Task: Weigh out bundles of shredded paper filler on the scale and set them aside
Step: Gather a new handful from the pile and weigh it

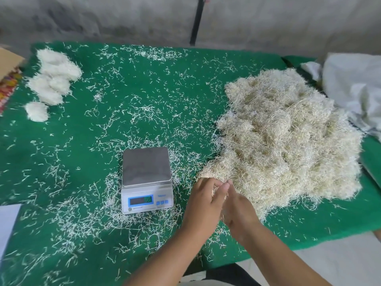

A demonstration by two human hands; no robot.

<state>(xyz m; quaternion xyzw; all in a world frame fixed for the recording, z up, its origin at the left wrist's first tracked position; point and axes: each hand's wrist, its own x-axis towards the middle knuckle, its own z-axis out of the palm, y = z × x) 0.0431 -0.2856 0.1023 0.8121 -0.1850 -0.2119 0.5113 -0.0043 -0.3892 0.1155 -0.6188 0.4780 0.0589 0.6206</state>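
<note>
At the far left edge a cardboard box (9, 60) juts in beside the green counter (61, 145), with a strip of many-coloured material (8, 87) just below it; at the near left corner lies a white sheet (7, 226); at the back left of the counter sit the set-aside white bundles (52, 79), several touching in a cluster and one small bundle (37, 111) a little apart nearer the person; loose white shreds (132, 112) are strewn over the whole cloth; near the front middle stands the scale (146, 180), its steel pan bare, its lit display too blurred to read; to the right of the scale the left hand (206, 201) and the right hand (237, 211) meet at the near left edge of the large pile of shredded paper filler (288, 139); the fingers (223, 187) of both hands are curled and pressed together, pinching a small tuft of filler (215, 189) between them; the pile covers the right side of the counter; behind it a black pole (196, 21) stands against the grey wall (103, 17); at the far right a crumpled white cloth (354, 85) lies touching the pile.
</note>
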